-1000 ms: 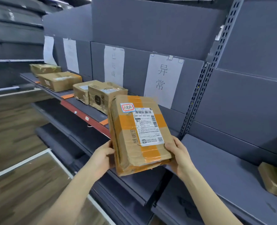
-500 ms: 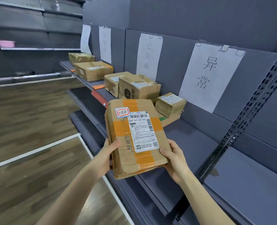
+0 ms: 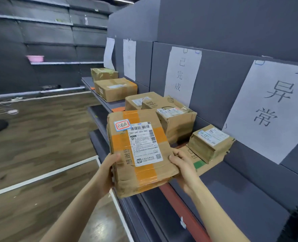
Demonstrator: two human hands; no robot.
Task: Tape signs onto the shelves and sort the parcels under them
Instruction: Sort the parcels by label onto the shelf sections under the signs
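I hold a flat cardboard parcel (image 3: 137,154) with orange tape, a white shipping label and a small red-lettered sticker, tilted up in front of the shelf (image 3: 240,193). My left hand (image 3: 108,170) grips its left edge and my right hand (image 3: 183,165) grips its right edge. Four paper signs are taped to the shelf's back panel: one (image 3: 182,75) behind two boxes (image 3: 176,117), a nearer one (image 3: 268,109) above a small parcel (image 3: 209,142), and two far ones (image 3: 129,58).
Two more cardboard boxes (image 3: 115,89) sit at the shelf's far end. Lower shelves (image 3: 151,206) with a red front strip run below. Wooden floor (image 3: 31,145) with white lines lies to the left, with cables on it. A pink basin (image 3: 35,58) stands on a far shelf.
My view has shifted left along the shelf and nearer to it; the parcel stays gripped in both hands. The small parcel under the near sign has come into view.
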